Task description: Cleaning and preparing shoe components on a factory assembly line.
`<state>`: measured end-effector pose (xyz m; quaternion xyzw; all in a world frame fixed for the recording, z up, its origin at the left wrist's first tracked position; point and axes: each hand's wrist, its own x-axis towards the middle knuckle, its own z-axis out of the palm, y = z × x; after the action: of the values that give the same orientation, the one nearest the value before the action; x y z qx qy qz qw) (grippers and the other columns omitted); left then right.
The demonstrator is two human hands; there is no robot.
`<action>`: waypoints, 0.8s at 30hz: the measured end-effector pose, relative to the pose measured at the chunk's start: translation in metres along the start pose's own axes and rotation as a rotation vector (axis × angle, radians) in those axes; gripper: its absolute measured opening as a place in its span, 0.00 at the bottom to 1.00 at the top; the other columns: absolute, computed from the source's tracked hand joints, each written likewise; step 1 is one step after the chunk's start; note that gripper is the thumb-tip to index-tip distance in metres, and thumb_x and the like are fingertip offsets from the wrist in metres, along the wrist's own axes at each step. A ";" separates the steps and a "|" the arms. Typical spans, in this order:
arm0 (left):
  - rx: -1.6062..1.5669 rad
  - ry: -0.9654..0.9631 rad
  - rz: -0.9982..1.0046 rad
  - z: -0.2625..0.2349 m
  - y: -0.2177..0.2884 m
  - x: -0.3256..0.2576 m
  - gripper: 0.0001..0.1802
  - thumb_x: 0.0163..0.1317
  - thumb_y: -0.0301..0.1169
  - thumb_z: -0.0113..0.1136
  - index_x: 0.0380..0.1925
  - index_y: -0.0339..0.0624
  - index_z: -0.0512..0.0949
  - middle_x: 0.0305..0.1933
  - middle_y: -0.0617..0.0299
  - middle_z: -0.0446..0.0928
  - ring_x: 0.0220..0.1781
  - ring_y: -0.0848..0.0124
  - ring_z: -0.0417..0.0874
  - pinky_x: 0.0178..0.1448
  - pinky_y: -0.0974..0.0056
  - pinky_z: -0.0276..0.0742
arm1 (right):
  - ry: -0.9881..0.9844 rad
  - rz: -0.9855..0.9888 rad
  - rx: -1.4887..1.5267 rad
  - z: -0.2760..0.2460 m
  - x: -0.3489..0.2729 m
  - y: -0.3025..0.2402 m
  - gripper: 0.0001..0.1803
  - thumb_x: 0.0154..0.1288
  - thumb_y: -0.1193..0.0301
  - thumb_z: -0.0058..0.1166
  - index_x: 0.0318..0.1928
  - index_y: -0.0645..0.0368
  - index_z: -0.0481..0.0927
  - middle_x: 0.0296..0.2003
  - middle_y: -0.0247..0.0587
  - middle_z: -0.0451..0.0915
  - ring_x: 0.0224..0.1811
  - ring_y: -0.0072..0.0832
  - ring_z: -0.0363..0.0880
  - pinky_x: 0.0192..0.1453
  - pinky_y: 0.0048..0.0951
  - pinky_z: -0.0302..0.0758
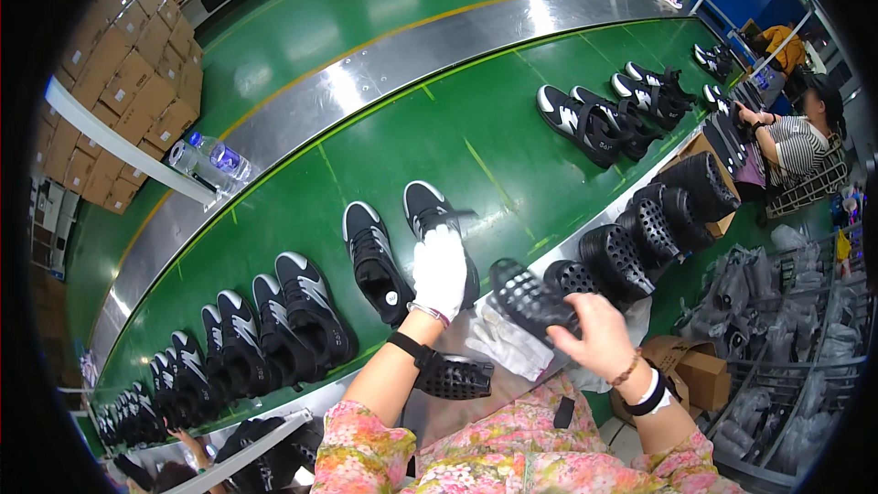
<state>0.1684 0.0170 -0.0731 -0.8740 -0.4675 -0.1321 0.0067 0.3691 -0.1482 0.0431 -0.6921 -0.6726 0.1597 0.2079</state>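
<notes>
1. Conveyor belt [457, 137]: green, thin yellow-green lines, silver metal edge.
2. Sneakers [375, 261]: black, white toe caps and white side stripes.
3. Left hand [440, 270]: white glove, black wrist strap.
4. Perforated insole [530, 302] in bare right hand [604, 338]: black.
5. Sleeves [512, 453]: pink floral with yellow-green.
6. Boxes [137, 64]: brown cardboard.
7. Co-worker's shirt [797, 142]: black-white stripes.

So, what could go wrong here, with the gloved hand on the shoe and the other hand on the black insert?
1. The gloved left hand rests on a black shoe on the green conveyor belt; if the belt runs, the shoe may drag out of line with its neighbour shoe.
2. The bare right hand grips one perforated black insert only at its end, so it might slip.
</notes>
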 end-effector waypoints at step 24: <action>-0.442 0.223 -0.284 -0.007 -0.025 -0.034 0.21 0.59 0.34 0.58 0.52 0.38 0.75 0.39 0.50 0.78 0.43 0.55 0.79 0.47 0.54 0.75 | -0.115 0.044 0.205 0.172 0.121 -0.009 0.22 0.54 0.74 0.57 0.48 0.72 0.70 0.37 0.63 0.78 0.41 0.54 0.78 0.46 0.45 0.76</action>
<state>0.1279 0.0020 -0.0769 -0.7600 -0.5417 -0.3257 -0.1515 0.2800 -0.0144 -0.0937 -0.6713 -0.6484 0.2716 0.2349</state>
